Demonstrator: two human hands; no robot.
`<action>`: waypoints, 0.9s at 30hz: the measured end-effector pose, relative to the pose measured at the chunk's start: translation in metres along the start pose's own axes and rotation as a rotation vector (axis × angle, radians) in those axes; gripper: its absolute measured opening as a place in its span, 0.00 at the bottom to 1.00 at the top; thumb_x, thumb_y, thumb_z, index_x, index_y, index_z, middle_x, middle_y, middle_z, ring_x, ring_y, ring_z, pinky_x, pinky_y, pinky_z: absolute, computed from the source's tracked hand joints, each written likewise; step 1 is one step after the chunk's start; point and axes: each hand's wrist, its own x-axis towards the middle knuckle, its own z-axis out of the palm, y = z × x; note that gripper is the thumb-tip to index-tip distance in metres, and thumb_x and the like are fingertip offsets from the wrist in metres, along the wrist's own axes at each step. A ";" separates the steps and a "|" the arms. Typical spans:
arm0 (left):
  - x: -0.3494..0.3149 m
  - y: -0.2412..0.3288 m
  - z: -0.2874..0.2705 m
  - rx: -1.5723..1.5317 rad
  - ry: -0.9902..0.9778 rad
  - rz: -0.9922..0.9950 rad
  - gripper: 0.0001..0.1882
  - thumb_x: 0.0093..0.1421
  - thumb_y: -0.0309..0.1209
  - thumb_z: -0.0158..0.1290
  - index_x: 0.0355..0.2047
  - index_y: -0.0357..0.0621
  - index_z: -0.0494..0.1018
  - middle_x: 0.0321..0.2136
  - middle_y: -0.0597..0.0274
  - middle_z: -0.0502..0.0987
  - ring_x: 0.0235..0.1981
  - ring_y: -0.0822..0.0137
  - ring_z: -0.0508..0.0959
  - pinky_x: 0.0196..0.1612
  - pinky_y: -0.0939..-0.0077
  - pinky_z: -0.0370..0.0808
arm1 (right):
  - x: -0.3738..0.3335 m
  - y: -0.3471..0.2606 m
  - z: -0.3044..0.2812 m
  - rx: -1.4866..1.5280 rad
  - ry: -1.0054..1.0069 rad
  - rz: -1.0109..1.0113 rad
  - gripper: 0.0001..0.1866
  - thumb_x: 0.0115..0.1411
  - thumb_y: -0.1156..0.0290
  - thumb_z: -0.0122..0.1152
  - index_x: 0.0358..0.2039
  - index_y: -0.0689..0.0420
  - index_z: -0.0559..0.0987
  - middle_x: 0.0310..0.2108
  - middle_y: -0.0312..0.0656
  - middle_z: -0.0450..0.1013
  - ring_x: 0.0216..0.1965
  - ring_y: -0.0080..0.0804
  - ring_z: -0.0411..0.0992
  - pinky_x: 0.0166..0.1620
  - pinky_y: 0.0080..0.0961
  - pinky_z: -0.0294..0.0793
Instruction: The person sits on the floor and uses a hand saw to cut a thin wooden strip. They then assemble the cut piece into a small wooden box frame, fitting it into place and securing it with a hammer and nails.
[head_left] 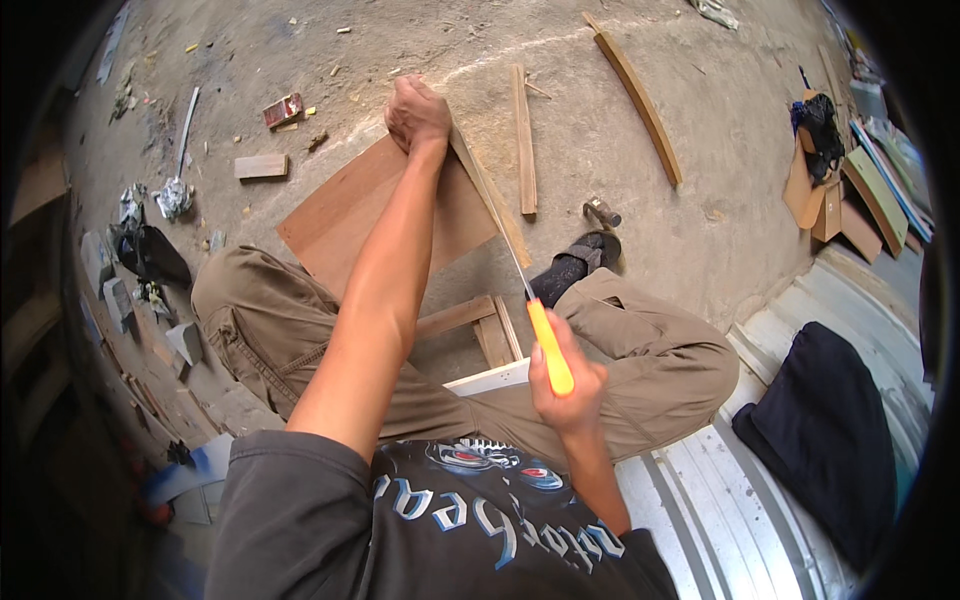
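My right hand (pixel 570 375) is closed round the yellow handle (pixel 550 352) of a tool with a long, thin metal blade (pixel 512 240). The blade slants away from me along the right edge of a brown wooden panel (pixel 340 215), beside a narrow wood strip (pixel 476 175). I cannot tell exactly what kind of tool it is. At the panel's far corner my left hand (pixel 418 112) is closed, its fingers curled over the edge. The panel lies tilted in front of my crossed legs, and my left forearm hides part of it.
Right of the panel lie a wood stick (pixel 525 140), a longer strip (pixel 640 105) and a hammer (pixel 602 212) by my foot. A wood block (pixel 261 166) and a small red box (pixel 283 110) are at left. Dark cloth (pixel 825 430) rests on ridged metal sheeting (pixel 700 490).
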 end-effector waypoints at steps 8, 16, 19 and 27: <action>-0.002 0.004 -0.002 -0.067 0.011 0.010 0.17 0.66 0.39 0.39 0.37 0.40 0.74 0.32 0.42 0.79 0.38 0.43 0.77 0.46 0.52 0.69 | -0.008 0.003 0.005 -0.028 -0.024 -0.050 0.25 0.57 0.77 0.60 0.57 0.66 0.71 0.48 0.49 0.77 0.34 0.39 0.81 0.34 0.28 0.80; 0.003 0.002 0.001 -0.033 0.004 -0.037 0.17 0.67 0.39 0.39 0.38 0.41 0.74 0.33 0.43 0.79 0.40 0.45 0.77 0.48 0.55 0.69 | 0.029 0.015 0.033 -0.002 -0.025 -0.037 0.26 0.57 0.74 0.61 0.57 0.64 0.72 0.47 0.53 0.76 0.39 0.46 0.80 0.37 0.31 0.81; 0.004 0.007 0.003 -0.019 0.015 -0.023 0.17 0.66 0.39 0.39 0.38 0.40 0.74 0.32 0.44 0.79 0.40 0.46 0.77 0.49 0.56 0.68 | -0.007 -0.001 0.013 0.006 -0.043 -0.027 0.27 0.56 0.75 0.62 0.57 0.64 0.71 0.49 0.55 0.75 0.42 0.48 0.79 0.40 0.32 0.81; 0.004 0.005 0.003 -0.020 0.027 0.003 0.17 0.67 0.38 0.38 0.38 0.40 0.73 0.32 0.42 0.79 0.38 0.44 0.78 0.46 0.53 0.69 | 0.031 0.000 0.027 -0.081 -0.081 0.002 0.26 0.56 0.77 0.61 0.56 0.65 0.71 0.49 0.52 0.76 0.36 0.42 0.81 0.35 0.30 0.81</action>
